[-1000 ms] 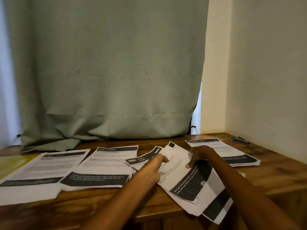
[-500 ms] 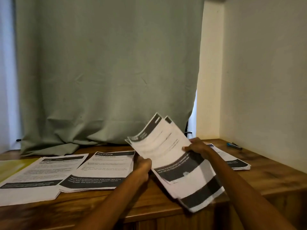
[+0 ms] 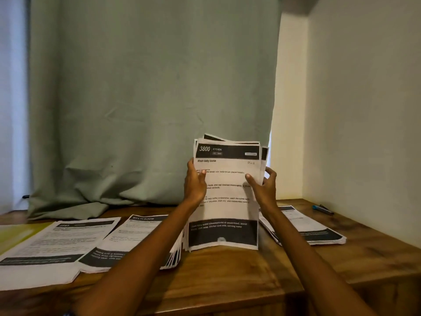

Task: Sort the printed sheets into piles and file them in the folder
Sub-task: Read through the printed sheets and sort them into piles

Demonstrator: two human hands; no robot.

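A stack of printed sheets (image 3: pixel 227 210) stands upright on its bottom edge on the wooden table (image 3: pixel 239 277); the front sheet reads "3800 KITCHEN, Wash baby bottle". My left hand (image 3: pixel 194 182) grips the stack's left edge, thumb on the front. My right hand (image 3: pixel 263 185) grips the right edge the same way. Three piles lie flat: one at the far left (image 3: pixel 52 242), a "MULTI-ROOM" pile (image 3: pixel 134 236) beside it, and one at the right (image 3: pixel 305 226). A yellow-green folder (image 3: pixel 16 236) peeks out at the left edge.
A green curtain (image 3: pixel 148 106) hangs behind the table down to its back edge. A cream wall (image 3: pixel 364 110) bounds the right side. A blue marker (image 3: pixel 321 209) lies near the wall at the back right corner.
Both hands picked the fanned sheets off the table, turned them upright and squared them into one stack standing on its bottom edge. The view tilted up slightly.
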